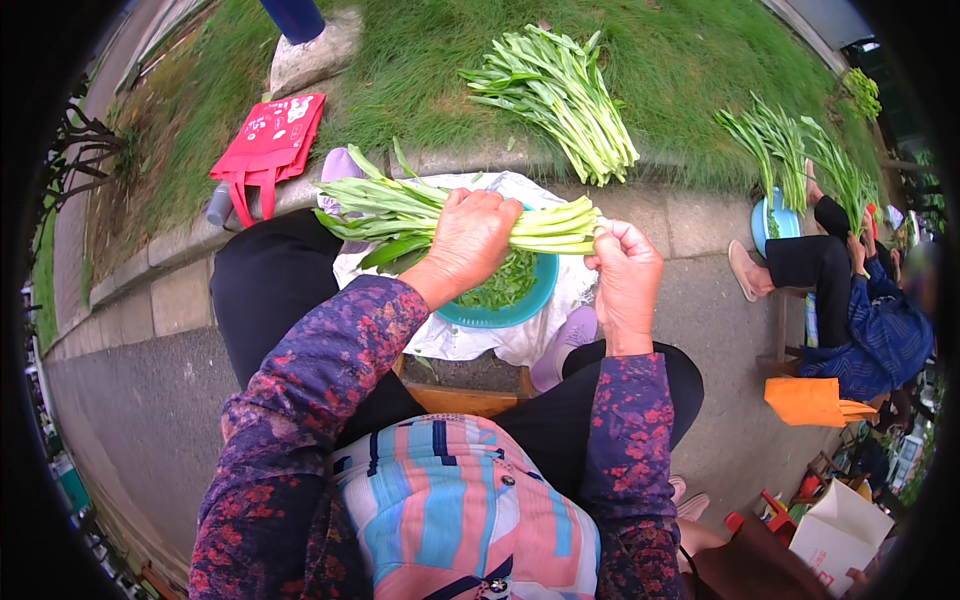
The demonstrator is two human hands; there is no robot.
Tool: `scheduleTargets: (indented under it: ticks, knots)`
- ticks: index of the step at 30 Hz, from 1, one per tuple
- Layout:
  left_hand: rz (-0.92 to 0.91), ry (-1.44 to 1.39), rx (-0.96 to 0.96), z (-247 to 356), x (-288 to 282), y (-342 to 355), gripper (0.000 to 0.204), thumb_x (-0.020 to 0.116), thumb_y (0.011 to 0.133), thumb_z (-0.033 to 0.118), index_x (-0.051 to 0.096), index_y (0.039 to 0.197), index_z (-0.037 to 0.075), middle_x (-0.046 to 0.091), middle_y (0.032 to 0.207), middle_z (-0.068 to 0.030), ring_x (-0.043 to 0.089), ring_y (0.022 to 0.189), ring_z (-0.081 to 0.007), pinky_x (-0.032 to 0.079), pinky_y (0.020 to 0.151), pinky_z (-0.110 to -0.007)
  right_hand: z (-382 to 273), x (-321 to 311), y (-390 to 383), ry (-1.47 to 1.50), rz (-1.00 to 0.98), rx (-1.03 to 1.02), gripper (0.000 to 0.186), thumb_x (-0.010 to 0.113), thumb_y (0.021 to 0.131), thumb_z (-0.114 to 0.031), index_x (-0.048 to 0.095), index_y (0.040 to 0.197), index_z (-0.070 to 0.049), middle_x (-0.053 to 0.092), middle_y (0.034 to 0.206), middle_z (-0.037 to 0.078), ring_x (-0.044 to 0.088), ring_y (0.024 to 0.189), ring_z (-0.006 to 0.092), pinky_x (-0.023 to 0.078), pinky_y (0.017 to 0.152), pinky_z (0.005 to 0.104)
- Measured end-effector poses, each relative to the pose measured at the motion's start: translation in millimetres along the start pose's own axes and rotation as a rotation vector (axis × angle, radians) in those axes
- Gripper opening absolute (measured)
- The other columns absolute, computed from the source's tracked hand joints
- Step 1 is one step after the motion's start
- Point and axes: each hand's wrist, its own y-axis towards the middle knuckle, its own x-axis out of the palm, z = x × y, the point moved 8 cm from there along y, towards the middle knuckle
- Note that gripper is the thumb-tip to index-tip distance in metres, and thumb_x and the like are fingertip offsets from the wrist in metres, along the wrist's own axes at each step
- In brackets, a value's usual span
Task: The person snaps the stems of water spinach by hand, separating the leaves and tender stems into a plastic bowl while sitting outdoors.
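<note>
My left hand is closed round a bunch of leafy green vegetable stalks, held nearly level above a basin. The leaves point left and the pale stem ends point right. At those ends my right hand is closed, thumb and forefinger pinching a stem tip. Right below the bunch, a teal plastic basin stands between my knees, partly hidden by my left hand and the stalks. Chopped green pieces lie inside it. Under the basin spreads a white cloth or plastic sheet.
A larger pile of leafy stalks lies on grass beyond the curb. A red bag sits at the far left beside a grey bottle. At right, another seated person holds stalks near a light-blue basin; an orange bag is nearby.
</note>
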Motion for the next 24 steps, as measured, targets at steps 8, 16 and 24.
scheduleTargets:
  ticks: [8, 16, 24]
  knots:
    - [-0.083, 0.01, -0.081, 5, -3, 2, 0.032, 0.066, 0.063, 0.009, 0.057, 0.094, 0.008, 0.059, 0.082, -0.0081, 0.056, 0.086, -0.0277, 0.039, 0.079, -0.039, -15, -17, 4, 0.07, 0.132, -0.052, 0.004, 0.056, 0.083, 0.0, 0.06, 0.083, 0.001, 0.057, 0.07, 0.001, 0.047, 0.053, 0.0061, 0.04, 0.05, 0.0203]
    - [-0.369, -0.512, -0.326, -25, 27, -13, 0.029, 0.066, 0.073, 0.013, 0.058, 0.1, 0.005, 0.063, 0.091, -0.0154, 0.06, 0.089, -0.0329, 0.046, 0.078, -0.04, -65, -84, 12, 0.237, 0.266, -0.193, 0.007, 0.057, 0.087, -0.006, 0.059, 0.087, 0.0, 0.053, 0.073, 0.001, 0.044, 0.059, 0.0078, 0.037, 0.053, 0.0215]
    - [-0.45, -1.403, -0.458, -18, 39, -13, 0.037, 0.072, 0.075, 0.01, 0.059, 0.11, 0.003, 0.063, 0.1, -0.0027, 0.058, 0.089, -0.0111, 0.046, 0.084, -0.028, -46, -56, 10, 0.086, 0.066, -0.016, 0.01, 0.059, 0.088, -0.011, 0.06, 0.086, -0.001, 0.053, 0.07, -0.001, 0.045, 0.059, 0.0068, 0.037, 0.054, 0.0215]
